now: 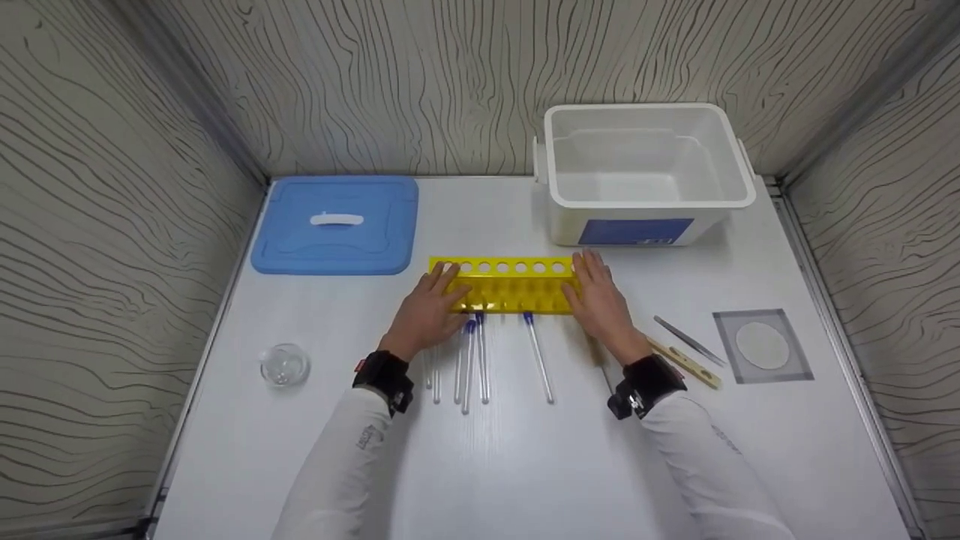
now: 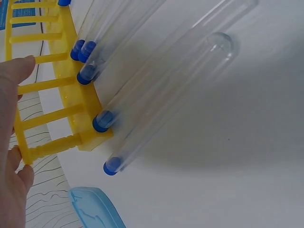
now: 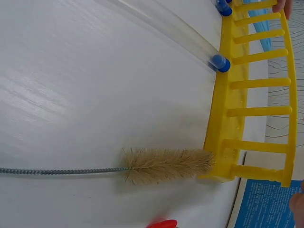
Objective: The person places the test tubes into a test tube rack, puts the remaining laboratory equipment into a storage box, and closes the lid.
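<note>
At mid-table, a yellow test-tube rack [image 1: 517,291] sits between the person's two hands.

I see the left hand [image 1: 427,311] clamped round the rack's left end, thumb over the rail; the right hand [image 1: 601,309] is at the opposite end, fingers extended, and I cannot tell whether it grips. Blue-capped test tubes [image 1: 541,360] lie with their caps near the rack's near edge, rounded ends toward the person. Past those ends I have a broad stretch of white tabletop [image 1: 517,480]. Rightward is tighter: a tube brush [image 3: 166,162] points its bristles at the rack's corner, and a wooden test-tube clamp [image 1: 696,367] and tweezers [image 1: 686,339] lie near the right wrist. Behind, a white bin [image 1: 562,225] limits my reach.
</note>
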